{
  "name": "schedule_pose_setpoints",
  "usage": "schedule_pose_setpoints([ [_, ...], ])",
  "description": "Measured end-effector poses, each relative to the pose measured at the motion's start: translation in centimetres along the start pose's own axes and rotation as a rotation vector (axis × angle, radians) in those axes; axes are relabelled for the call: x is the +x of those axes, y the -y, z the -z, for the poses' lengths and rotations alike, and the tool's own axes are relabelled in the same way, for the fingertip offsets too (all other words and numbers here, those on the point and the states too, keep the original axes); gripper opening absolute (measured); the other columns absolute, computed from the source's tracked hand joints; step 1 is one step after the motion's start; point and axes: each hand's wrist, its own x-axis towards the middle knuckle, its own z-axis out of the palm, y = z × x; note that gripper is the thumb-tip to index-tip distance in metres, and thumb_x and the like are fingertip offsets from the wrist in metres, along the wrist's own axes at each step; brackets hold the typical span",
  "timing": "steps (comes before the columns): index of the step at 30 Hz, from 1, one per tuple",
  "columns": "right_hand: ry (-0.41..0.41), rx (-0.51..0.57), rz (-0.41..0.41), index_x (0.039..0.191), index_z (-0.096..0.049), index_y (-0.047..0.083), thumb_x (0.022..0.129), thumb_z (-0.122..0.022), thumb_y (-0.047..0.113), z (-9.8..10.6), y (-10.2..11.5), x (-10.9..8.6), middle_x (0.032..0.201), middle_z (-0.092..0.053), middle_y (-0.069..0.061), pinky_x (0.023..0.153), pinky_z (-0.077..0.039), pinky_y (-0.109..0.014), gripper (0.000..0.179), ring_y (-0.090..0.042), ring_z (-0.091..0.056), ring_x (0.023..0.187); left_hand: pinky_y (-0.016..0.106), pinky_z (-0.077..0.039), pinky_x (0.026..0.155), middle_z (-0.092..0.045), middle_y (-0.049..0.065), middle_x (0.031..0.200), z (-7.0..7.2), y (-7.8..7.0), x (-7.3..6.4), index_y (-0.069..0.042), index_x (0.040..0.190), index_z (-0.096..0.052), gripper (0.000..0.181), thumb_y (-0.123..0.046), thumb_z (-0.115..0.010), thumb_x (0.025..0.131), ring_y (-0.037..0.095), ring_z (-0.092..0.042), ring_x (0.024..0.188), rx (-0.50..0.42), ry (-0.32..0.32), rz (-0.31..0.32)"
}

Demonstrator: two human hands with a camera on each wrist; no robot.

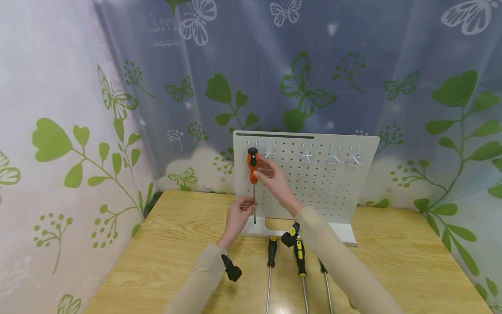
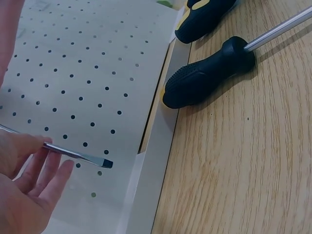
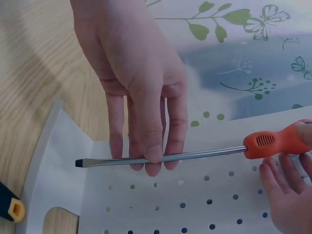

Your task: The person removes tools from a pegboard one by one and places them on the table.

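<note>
An orange-and-black flathead screwdriver (image 1: pixel 252 168) stands upright in front of the left side of a white pegboard (image 1: pixel 313 183), its tip pointing down. My right hand (image 1: pixel 277 183) holds its orange handle between thumb and fingers. Lower down, my left hand (image 1: pixel 238 216) pinches the metal shaft, as the right wrist view shows with the thumb (image 3: pixel 153 146) in front and fingers behind. The flat dark tip (image 2: pixel 107 164) sticks out past the left fingers, just off the board. A hook lies behind the handle; whether the screwdriver rests in it I cannot tell.
Several wire hooks (image 1: pixel 306 155) line the board's upper part. On the wooden table (image 1: pixel 188 218) in front lie a black screwdriver (image 1: pixel 272 253), a black-and-yellow screwdriver (image 1: pixel 300 257) and another dark-handled screwdriver (image 1: pixel 323 268) partly behind the right sleeve. A patterned curtain (image 1: pixel 255 65) hangs behind.
</note>
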Motion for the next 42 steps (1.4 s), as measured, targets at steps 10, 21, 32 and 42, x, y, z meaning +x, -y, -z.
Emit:
schedule_pose_setpoints([
  [10,-0.04,0.003,-0.003,0.142,-0.048,-0.001,0.097,-0.067,0.007,-0.5,0.4,1.1,0.137,-0.057,-0.022,0.111,-0.045,-0.044,0.049,-0.034,-0.055,0.127,0.03,-0.062,0.08,-0.073,0.015,0.109,-0.2,0.0,-0.2,-0.002,0.112,-0.069,0.016,-0.008,-0.068,0.097,0.03,-0.071,0.098,-0.056,-0.017,0.026],
  [21,-0.041,-0.011,0.0,0.142,-0.051,0.001,0.097,-0.069,0.011,-0.2,0.7,0.4,0.133,-0.06,-0.022,0.107,-0.048,-0.047,0.049,-0.036,-0.058,0.122,0.03,-0.063,0.079,-0.072,0.019,0.111,-0.2,-0.5,-1.1,0.001,0.113,-0.069,0.018,-0.006,-0.068,0.097,0.034,-0.07,0.099,-0.178,-0.005,0.038],
  [32,-0.021,0.018,0.009,0.141,-0.053,0.004,0.097,-0.07,0.013,-0.1,1.4,-0.6,0.131,-0.063,-0.02,0.1,-0.053,-0.049,0.048,-0.036,-0.062,0.115,0.03,-0.062,0.08,-0.072,0.021,0.112,0.5,-1.6,-2.5,0.003,0.113,-0.068,0.019,-0.005,-0.069,0.096,0.032,-0.069,0.097,-0.208,-0.008,0.075],
  [42,-0.017,0.0,0.045,0.141,-0.053,0.006,0.096,-0.072,0.014,-0.3,1.7,-2.0,0.129,-0.064,-0.017,0.099,-0.055,-0.046,0.05,-0.032,-0.064,0.112,0.044,-0.062,0.085,-0.069,0.029,0.112,1.9,-3.9,-4.3,0.012,0.113,-0.065,0.019,0.003,-0.065,0.096,0.044,-0.067,0.099,-0.205,0.025,0.035],
])
